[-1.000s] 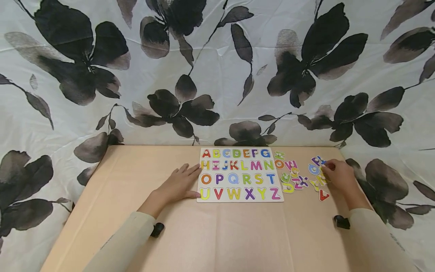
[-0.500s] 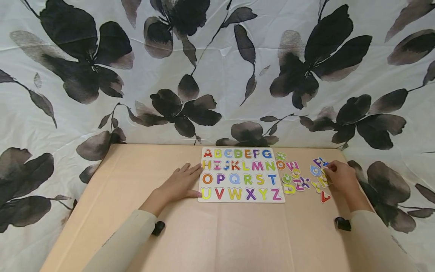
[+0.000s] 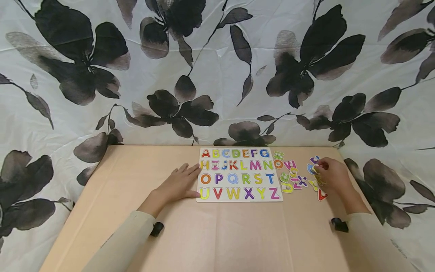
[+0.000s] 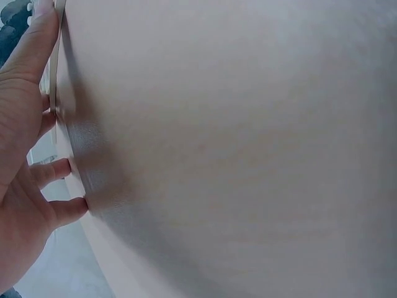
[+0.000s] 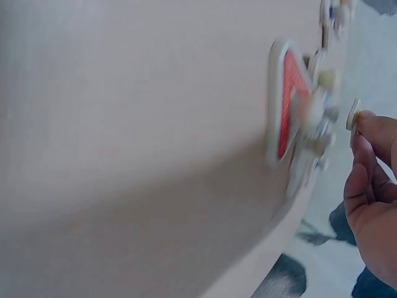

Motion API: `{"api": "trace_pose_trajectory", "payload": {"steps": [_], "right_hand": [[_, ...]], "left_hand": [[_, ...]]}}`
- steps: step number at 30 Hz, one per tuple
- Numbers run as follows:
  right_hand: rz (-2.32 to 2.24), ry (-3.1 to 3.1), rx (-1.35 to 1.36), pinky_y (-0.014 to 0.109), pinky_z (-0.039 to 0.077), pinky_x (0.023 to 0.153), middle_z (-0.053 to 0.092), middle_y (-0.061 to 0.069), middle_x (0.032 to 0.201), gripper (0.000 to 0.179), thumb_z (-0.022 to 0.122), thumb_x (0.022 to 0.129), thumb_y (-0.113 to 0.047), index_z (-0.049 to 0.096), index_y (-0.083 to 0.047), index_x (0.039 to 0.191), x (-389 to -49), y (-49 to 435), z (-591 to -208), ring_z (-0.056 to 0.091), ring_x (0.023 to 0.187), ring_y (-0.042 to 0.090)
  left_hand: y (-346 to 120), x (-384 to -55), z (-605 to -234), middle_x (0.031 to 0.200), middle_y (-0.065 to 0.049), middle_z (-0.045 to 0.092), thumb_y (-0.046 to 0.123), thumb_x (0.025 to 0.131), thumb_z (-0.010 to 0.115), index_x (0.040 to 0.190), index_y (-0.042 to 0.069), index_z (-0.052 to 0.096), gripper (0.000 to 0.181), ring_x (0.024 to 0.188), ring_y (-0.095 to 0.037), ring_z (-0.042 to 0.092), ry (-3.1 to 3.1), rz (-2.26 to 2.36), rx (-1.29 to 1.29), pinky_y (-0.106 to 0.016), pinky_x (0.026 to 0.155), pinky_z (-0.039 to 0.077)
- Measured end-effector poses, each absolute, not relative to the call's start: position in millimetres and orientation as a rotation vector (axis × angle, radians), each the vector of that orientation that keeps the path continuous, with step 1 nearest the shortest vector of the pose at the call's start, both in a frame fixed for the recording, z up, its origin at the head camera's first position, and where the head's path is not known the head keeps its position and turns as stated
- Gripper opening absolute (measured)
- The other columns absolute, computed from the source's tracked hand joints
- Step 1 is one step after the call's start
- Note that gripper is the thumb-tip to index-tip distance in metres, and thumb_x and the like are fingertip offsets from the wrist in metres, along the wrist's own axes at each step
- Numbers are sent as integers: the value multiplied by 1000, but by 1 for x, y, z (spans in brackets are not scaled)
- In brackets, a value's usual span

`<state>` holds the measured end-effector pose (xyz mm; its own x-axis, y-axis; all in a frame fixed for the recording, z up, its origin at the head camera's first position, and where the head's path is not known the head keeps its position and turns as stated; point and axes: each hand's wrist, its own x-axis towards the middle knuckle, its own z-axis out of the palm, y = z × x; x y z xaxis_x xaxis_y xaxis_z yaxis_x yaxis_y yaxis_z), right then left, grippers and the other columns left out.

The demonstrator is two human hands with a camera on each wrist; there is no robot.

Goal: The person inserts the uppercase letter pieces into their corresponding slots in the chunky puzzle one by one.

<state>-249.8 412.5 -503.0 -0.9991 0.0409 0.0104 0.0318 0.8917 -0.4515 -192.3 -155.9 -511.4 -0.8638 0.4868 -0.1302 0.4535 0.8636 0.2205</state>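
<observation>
Two hands, head view: the right hand has shifted left since the preceding frame, over loose letters beside the flat board; the left hand touches the board's left edge. Left wrist: fingers apart, smooth tabletop. Right wrist: thumb and finger pinch a thin letter piece near a white-rimmed red letter.

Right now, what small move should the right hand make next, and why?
Probably carry the small piece left toward the letter board: the right hand pinches it, seemingly lifted clear of the loose letters, and the left hand rests at the board's left edge. I can't read the piece's letter, so I'd leave its slot undecided.
</observation>
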Motion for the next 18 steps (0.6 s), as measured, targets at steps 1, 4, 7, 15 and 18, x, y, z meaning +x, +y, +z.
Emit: {"api": "trace_pose_trajectory", "payload": {"steps": [1, 4, 7, 15, 18], "right_hand": [[718, -3029, -26, 40, 52, 73, 65, 22, 100, 26, 67, 102, -19, 63, 4, 113, -250, 409, -502, 58, 89, 34], [704, -3004, 43, 37, 52, 71, 67, 20, 98, 23, 68, 101, -19, 65, 2, 111, -250, 397, -500, 60, 87, 31], [721, -2990, 81, 36, 53, 71, 66, 18, 97, 21, 68, 100, -18, 66, 1, 111, -251, 383, -497, 59, 87, 30], [762, -3015, 116, 35, 50, 72, 64, 13, 96, 18, 69, 100, -18, 66, -3, 110, -264, 341, -489, 57, 87, 28], [802, -3025, 151, 32, 50, 72, 64, 11, 95, 17, 70, 99, -17, 66, -4, 110, -268, 326, -488, 56, 87, 26]], "left_hand": [[-156, -193, -512, 171, -6, 28, 70, 87, 67, 164, 13, 31, 102, 153, -46, 28, 2857, 278, 729, -69, 118, 31], [-156, -193, -513, 171, -7, 28, 70, 87, 68, 163, 13, 31, 102, 153, -46, 28, 2861, 291, 730, -69, 118, 31], [-156, -193, -512, 171, -6, 28, 70, 86, 68, 163, 13, 31, 102, 153, -47, 28, 2860, 297, 729, -69, 118, 30], [-156, -193, -511, 171, -7, 28, 68, 87, 69, 163, 12, 32, 102, 153, -48, 28, 2862, 310, 734, -70, 118, 30], [-156, -193, -512, 171, -6, 27, 69, 87, 69, 163, 13, 32, 102, 153, -49, 27, 2859, 308, 730, -70, 118, 30]]}}
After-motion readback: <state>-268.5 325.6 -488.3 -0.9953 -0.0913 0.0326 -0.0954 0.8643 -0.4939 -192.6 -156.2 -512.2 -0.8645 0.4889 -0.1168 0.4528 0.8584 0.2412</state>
